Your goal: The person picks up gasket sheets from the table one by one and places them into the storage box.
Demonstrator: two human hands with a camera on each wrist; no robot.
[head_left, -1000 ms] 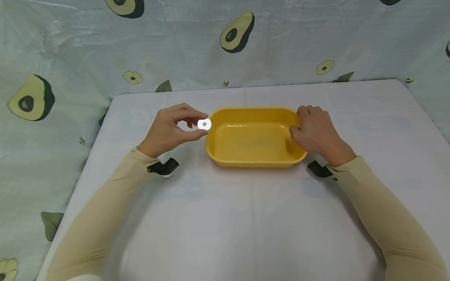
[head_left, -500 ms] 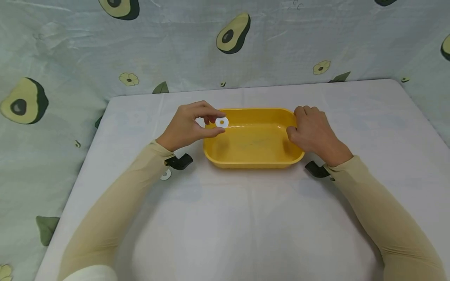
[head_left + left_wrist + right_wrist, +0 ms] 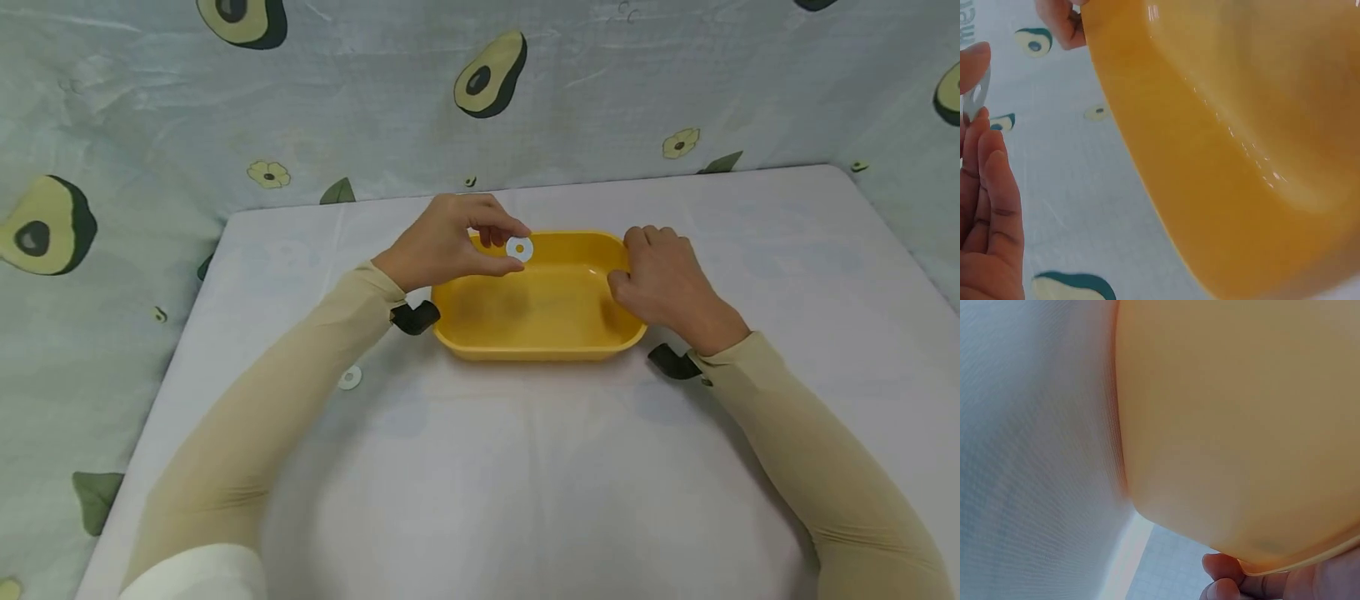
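Left hand (image 3: 450,242) has moved right since a second ago, now over the yellow oval plastic tub (image 3: 540,329), pinching a small white flat ring washer (image 3: 519,247) between thumb and forefinger near the rim at 11 o'clock. Right hand (image 3: 667,283) curls over the tub's 3 o'clock rim, gripping it. Second white washer (image 3: 349,377) lies on the white surface (image 3: 525,467), seen only from head view; left wrist view shows the pinched washer edge-on.

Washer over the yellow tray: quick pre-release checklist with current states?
1. Washer pinched by the left hand: ok.
2. Washer above the yellow tray, inside its rim: ok in the head view.
3. Right hand gripping the tray's right rim: ok.
4. Tray interior free of other items: ok.
5. Tray flat on the table: ok.
6. Second washer lying on the table by the left forearm: not ok, outside the tray.
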